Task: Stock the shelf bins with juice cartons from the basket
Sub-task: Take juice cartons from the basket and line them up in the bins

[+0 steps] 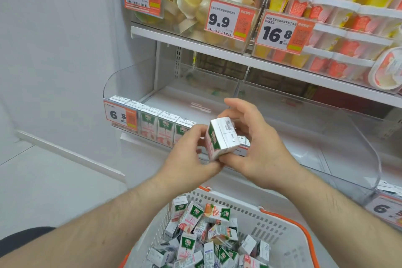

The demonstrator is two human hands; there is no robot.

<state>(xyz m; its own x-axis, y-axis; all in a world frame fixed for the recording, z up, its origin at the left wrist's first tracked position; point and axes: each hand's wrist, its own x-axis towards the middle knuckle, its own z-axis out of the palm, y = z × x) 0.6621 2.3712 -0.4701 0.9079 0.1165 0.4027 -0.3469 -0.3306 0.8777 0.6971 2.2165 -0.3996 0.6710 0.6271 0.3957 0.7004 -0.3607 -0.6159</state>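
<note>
Clear plastic is the big picture here: the wide transparent shelf bin on the lower white shelf, mostly bare, with a row of white-and-green juice cartons standing upright along its front wall beside the orange price tag. Below it sits the white slotted plastic basket with orange rim and handles, heaped with loose cartons lying every which way. Now the hands: the left hand and the right hand meet above the basket, just in front of the bin, both pinching one small white-and-green juice carton. It is tilted, top panel facing the camera, left grip on its lower side, right grip cradling it from behind and beneath. To do this well, I'd say turn it upright, label forward, then slot it touching the last carton in the row.
</note>
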